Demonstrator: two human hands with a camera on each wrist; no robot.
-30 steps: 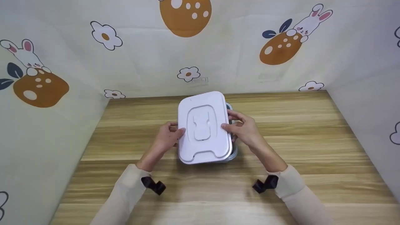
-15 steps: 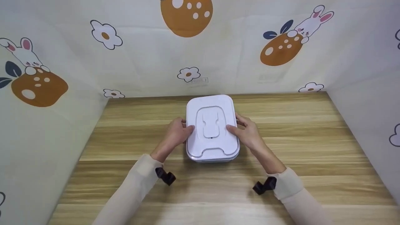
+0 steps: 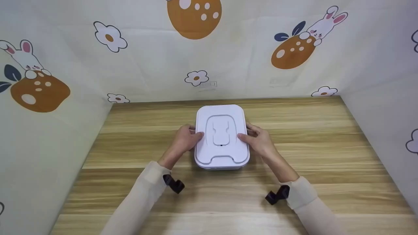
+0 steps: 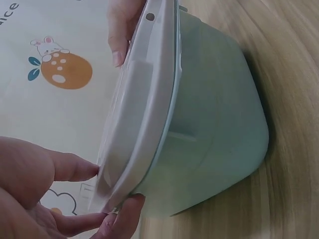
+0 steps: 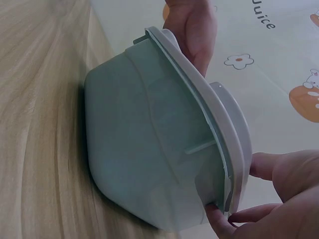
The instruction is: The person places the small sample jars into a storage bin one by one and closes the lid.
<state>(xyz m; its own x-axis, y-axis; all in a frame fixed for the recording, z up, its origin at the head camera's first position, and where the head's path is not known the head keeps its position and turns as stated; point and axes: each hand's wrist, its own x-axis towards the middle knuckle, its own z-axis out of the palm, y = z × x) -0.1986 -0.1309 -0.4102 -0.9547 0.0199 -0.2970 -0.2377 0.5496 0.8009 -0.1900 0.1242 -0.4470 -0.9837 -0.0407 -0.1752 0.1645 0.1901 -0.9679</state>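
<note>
A white rectangular lid [image 3: 221, 155] with a raised pattern lies over a pale green plastic storage box [image 4: 219, 104] on the wooden table. The left hand [image 3: 184, 139] grips the lid's left edge, its thumb on top and its fingers curled beneath the rim. On the opposite side the right hand [image 3: 262, 142] pinches the right edge the same way, fingertips against the box wall in the right wrist view. Lid and box rims line up closely, a thin gap showing along the side in that view. What the box contains is hidden.
Wood-grain table [image 3: 310, 147] surrounds the box. A pale cloth [image 3: 147, 58] printed with oranges, rabbits and flowers rises behind the table and on both sides. A black wrist camera [image 3: 174, 183] is on the left sleeve, another [image 3: 277, 195] on the right.
The lid, tilted and offset left a second ago with the box rim showing at right, has shifted right and come down level over the box. Both hands have kept their grip on its edges.
</note>
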